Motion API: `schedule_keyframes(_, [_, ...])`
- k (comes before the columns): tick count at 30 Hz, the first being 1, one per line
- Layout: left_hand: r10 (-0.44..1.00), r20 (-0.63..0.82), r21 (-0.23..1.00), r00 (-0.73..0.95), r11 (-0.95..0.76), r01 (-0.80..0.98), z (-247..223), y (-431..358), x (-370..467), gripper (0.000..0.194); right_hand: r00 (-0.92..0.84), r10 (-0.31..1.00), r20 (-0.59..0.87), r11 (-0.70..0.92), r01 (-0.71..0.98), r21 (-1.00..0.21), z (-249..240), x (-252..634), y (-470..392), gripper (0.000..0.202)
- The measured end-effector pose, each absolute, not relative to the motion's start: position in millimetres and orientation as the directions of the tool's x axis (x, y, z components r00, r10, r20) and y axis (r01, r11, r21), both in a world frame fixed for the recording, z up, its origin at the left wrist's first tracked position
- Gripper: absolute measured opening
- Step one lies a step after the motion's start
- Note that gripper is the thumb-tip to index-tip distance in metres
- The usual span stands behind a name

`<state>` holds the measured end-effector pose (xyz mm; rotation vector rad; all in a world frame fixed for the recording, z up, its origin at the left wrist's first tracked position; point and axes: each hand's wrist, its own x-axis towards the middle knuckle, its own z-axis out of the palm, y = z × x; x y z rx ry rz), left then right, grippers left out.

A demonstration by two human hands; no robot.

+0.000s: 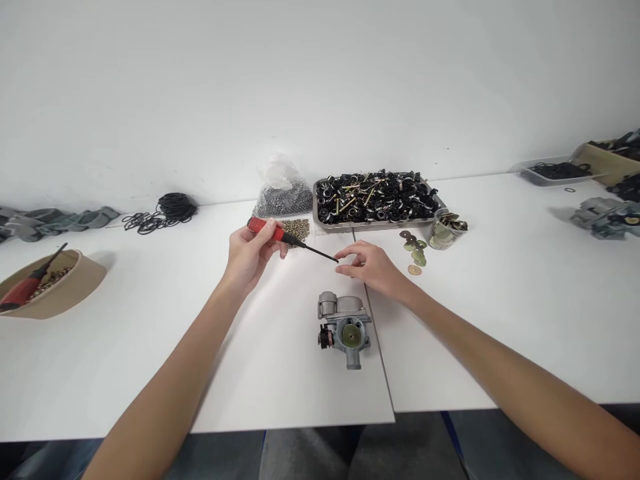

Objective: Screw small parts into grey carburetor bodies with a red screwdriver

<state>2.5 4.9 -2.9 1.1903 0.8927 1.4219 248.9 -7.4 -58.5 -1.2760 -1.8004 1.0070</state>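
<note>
My left hand (pixel 253 253) is wrapped round the red and black handle of a screwdriver (pixel 287 235), whose dark shaft points right and slightly down. At the tip, the thumb and forefinger of my right hand (pixel 367 263) are bent close round it; anything small between them is too tiny to make out. Below the hands a grey metal carburetor (pixel 347 327) lies on the white table, with a brass-coloured disc (pixel 351 336) in its round opening and a black fitting on its left side. Small brass screws (pixel 297 230) are heaped just behind my left hand.
Behind stand a metal tray (pixel 335 227) of black parts and a plastic bag (pixel 283 190). Right of them are loose discs (pixel 419 256) and a cup (pixel 440 233). A bowl (pixel 75 287) with another screwdriver is at left, black rings (pixel 175 208) beyond; another carburetor (pixel 605 217) lies far right.
</note>
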Motion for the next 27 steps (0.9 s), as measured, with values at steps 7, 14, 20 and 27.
schedule_keyframes(7, [0.980, 0.196, 0.950, 0.031, -0.181, -0.255, -1, 3, 4, 0.032, -0.288, 0.954, 0.089, 0.203, 0.398, -0.895, -57, 249, -8, 0.022])
schedule_keyframes(14, [0.978, 0.203, 0.953, 0.035, -0.190, -0.236, 0, 3, 4, 0.032, -0.284, 0.956, 0.071, 0.189, 0.411, -0.892, -54, 251, -8, 0.022])
schedule_keyframes(20, [0.970, 0.241, 0.956, 0.026, -0.232, -0.179, 0, 0, 4, 0.029, -0.288, 0.954, 0.083, 0.214, 0.461, -0.861, -51, 250, -11, 0.020])
schedule_keyframes(27, [0.928, 0.292, 0.944, 0.231, -0.319, 0.089, 37, -6, 21, 0.017, -0.297, 0.944, 0.147, 0.271, 0.437, -0.858, -46, 251, -12, 0.013])
